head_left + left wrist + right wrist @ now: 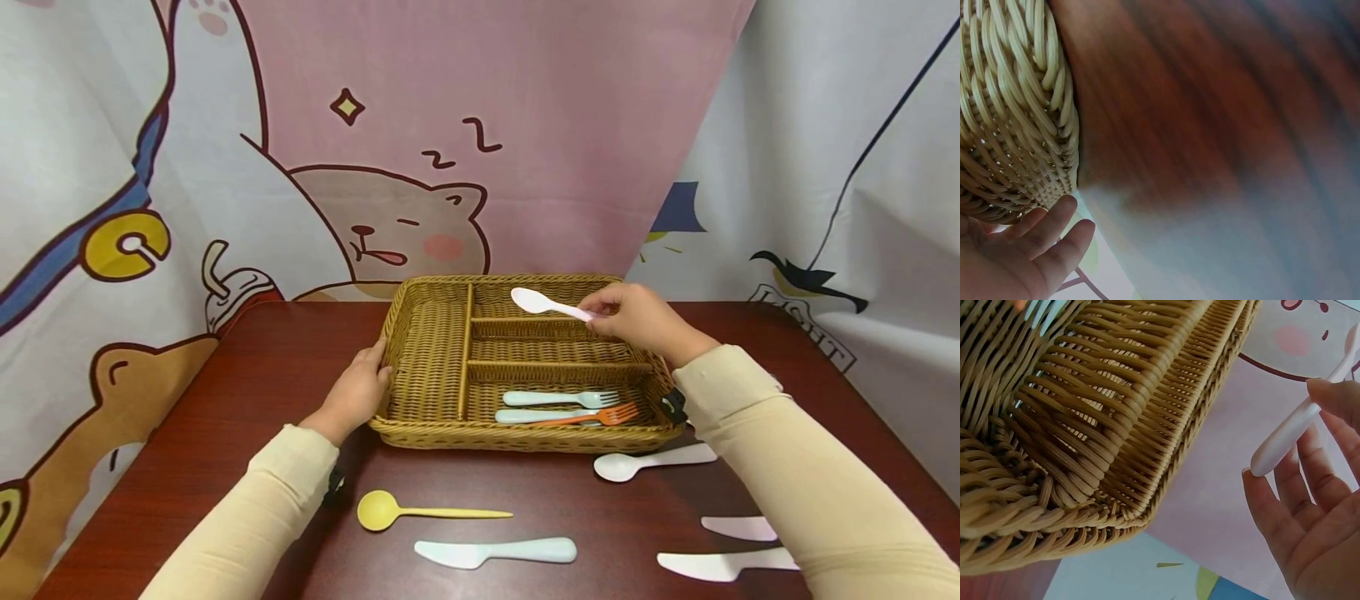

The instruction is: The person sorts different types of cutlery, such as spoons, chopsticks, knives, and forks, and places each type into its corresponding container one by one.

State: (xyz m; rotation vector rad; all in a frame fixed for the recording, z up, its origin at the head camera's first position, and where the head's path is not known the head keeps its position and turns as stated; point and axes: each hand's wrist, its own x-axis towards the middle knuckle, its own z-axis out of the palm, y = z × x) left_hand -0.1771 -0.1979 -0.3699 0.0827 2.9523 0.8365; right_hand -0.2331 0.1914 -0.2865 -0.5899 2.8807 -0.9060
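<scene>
Right hand (626,317): grasping the pale pink spoon, thumb and fingers pinching its handle, raised above the back right part of the basket.
Pale pink spoon (542,303): held over the basket's back right compartment, bowl pointing toward the basket's left side; the right wrist view shows the handle clear of the weave.
Left hand (357,387): at the basket's left end, touching the rim, fingers extended loosely along the outer wall rather than clenched.
Basket (525,439): woven, tan, with one long compartment on its left and three stacked front to back on its right.
Front right compartment (480,392) of the basket: holds a pale blue fork (543,399), an orange fork (618,414) and a pale blue handle (525,415), whose far end is partly covered by the orange fork.
White spoon (617,467): just in front of the basket's front right corner.
Yellow spoon (377,510): in front of the basket, toward its left.
Pale blue knife (495,551): farther in front of the basket, beyond the yellow spoon.
White knife (708,565) and pale pink knife (738,527): off the basket's front right, both partly hidden by the right sleeve (810,483).
Table (300,350): dark reddish wood under the basket.
Curtain (555,125): behind the basket, printed with cartoon animals.
</scene>
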